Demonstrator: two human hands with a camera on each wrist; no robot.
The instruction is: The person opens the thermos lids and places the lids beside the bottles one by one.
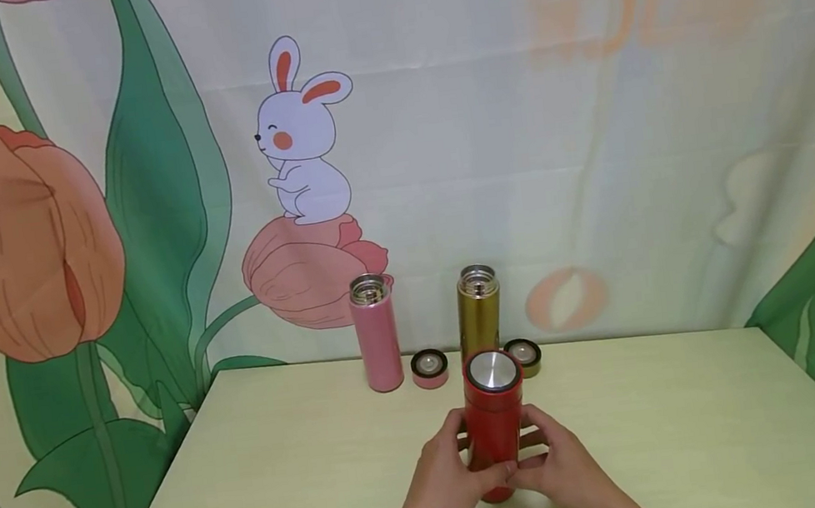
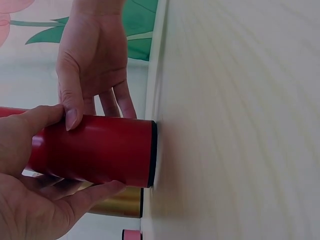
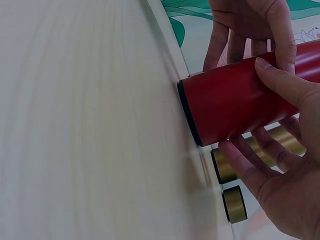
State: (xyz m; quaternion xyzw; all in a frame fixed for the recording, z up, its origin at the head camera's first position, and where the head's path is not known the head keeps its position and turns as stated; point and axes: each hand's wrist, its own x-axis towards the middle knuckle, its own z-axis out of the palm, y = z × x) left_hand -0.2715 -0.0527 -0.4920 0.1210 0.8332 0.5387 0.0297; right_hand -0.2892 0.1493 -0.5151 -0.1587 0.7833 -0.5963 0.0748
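Note:
A red thermos bottle (image 1: 495, 437) stands upright at the front middle of the table, a lid with a silver disc (image 1: 495, 371) on top. My left hand (image 1: 442, 478) grips it from the left and my right hand (image 1: 566, 469) from the right, thumbs meeting at the near side. In the left wrist view, the bottle's black base rim (image 2: 153, 154) is right at the tabletop. The right wrist view shows fingers (image 3: 240, 160) of the right hand curved along the bottle's side.
Behind stand a lidless pink bottle (image 1: 378, 345) and a lidless gold bottle (image 1: 480, 317), the latter partly hidden by the red one. A pink lid (image 1: 430, 369) and a gold lid (image 1: 525, 356) lie beside them. A printed cloth (image 1: 442, 158) hangs along the table's (image 1: 281, 469) back edge.

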